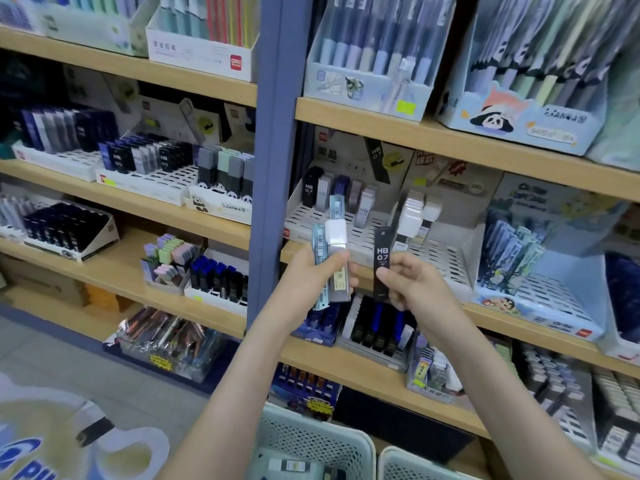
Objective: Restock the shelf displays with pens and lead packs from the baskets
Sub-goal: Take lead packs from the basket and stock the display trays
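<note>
Packs [336, 237] sit gripped in left hand [310, 273]; right hand [412, 284] pinches black HB pack [382, 254].

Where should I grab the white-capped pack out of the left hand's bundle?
Pinch the white-capped pack by its cap, from above: it stands upright and the cap shows clear above the left hand, whose fingers wrap the lower body. The right hand pinches the black HB 0.7 pack, so free it first.

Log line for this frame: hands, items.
left hand: grips several lead packs | right hand: pinches black HB 0.7 lead pack | location: in front of white slotted tray
</note>
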`<state>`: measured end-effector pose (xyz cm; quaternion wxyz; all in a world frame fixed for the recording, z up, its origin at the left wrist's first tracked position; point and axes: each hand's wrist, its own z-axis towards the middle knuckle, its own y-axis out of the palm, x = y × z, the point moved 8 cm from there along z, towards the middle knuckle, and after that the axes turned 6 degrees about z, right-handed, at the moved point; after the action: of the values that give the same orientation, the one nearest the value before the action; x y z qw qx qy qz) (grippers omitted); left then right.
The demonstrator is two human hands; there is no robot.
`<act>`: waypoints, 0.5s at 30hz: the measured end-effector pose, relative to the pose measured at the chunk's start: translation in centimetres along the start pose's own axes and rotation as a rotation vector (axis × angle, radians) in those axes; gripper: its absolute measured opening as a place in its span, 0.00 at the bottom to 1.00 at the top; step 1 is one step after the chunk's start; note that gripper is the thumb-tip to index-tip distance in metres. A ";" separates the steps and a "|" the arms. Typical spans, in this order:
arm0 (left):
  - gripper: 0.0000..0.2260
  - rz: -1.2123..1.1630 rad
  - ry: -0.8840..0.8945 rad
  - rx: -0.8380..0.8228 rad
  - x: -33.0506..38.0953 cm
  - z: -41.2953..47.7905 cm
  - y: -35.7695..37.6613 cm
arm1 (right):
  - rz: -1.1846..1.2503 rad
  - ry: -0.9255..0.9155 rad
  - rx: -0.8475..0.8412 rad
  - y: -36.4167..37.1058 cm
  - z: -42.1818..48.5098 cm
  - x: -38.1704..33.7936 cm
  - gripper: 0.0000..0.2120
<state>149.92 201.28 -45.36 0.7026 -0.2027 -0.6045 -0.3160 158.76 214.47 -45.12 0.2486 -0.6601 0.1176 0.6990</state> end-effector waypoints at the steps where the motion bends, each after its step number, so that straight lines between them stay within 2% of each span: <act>1: 0.06 -0.002 -0.008 -0.029 0.0 0.0 0.6 | 0.032 -0.010 0.020 -0.8 -0.3 -0.2 0.01; 5: 0.03 -0.001 -0.018 -0.119 0.2 -0.2 4.2 | 0.230 -0.023 0.089 -4.8 -2.4 -0.9 0.04; 9: 0.04 0.010 0.006 -0.193 0.3 -0.4 8.8 | 0.404 -0.024 0.197 -9.8 -5.3 -1.1 0.05; 13: 0.03 0.083 0.058 -0.272 1.1 -0.5 13.9 | 0.433 -0.067 0.410 -15.9 -7.9 -1.3 0.02; 15: 0.04 0.106 0.086 -0.316 1.6 -0.3 16.7 | 0.381 -0.083 0.527 -19.6 -9.4 -1.3 0.04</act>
<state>161.77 212.74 -42.24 0.7029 -0.3286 -0.5051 -0.3780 176.72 226.23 -41.60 0.2802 -0.5100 0.4058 0.7048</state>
